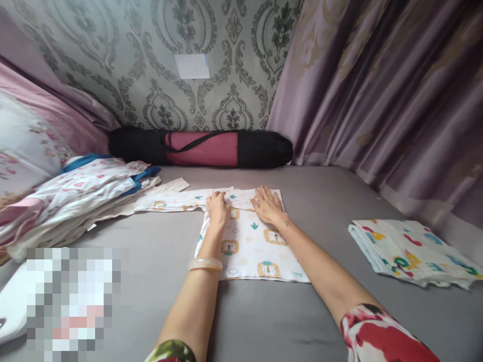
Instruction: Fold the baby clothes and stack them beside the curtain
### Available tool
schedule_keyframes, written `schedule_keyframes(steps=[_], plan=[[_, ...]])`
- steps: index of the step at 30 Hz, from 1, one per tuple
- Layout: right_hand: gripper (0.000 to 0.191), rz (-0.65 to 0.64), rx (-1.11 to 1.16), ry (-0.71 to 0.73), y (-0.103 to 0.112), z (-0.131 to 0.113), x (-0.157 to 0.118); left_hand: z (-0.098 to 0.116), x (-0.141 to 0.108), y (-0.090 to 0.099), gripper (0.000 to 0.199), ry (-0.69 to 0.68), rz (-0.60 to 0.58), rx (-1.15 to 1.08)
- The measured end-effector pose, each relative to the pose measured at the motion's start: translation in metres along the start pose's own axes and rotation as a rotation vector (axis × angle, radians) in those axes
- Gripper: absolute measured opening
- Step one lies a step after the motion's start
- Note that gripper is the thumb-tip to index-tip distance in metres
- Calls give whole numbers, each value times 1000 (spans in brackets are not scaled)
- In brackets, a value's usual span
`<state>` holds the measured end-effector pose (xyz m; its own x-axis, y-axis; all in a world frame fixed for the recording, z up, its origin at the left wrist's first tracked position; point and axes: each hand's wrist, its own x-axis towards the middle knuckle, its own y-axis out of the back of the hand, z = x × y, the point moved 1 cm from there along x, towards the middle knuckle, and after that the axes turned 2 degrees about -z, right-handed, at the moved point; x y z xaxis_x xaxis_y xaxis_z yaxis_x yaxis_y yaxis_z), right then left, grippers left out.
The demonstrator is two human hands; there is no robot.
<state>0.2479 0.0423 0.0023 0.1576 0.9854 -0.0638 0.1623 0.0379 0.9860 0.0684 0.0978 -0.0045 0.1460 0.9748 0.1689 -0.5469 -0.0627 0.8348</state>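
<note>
A white child's shirt point(249, 254) printed with lion faces and green leaves lies spread on the grey sheet in front of me. One long sleeve point(173, 198) stretches out to the left, towards the clothes pile; on the right side no sleeve sticks out. My left hand point(218, 207), with a pale bangle on the wrist, is closed at the shirt's upper left, fingers curled and pinching the cloth by the shoulder. Flat on the upper right of the shirt rests my right hand point(267, 206), its fingers spread.
A heap of clothes point(94, 186) lies at the left. To the right is a folded cloth point(411, 249) with colourful letters. A black and pink bag point(204, 148) lies along the patterned wall. Purple curtains point(362, 90) hang at the right. A blurred patch point(75, 301) covers the lower left.
</note>
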Motion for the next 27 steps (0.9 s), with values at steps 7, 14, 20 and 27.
schedule_keyframes(steps=[7, 14, 20, 27], plan=[[65, -54, 27, -23, -17, 4, 6, -2, -4, 0, 31, -15, -125, 106], [64, -120, 54, -49, -3, -1, 6, 5, -5, 9, 38, 0, -167, 106], [59, -34, 63, -13, 6, -41, 11, 6, 3, 24, 46, 101, -186, 39], [65, -13, 192, 111, -4, -95, 39, 2, 11, 52, 42, 80, -95, -65]])
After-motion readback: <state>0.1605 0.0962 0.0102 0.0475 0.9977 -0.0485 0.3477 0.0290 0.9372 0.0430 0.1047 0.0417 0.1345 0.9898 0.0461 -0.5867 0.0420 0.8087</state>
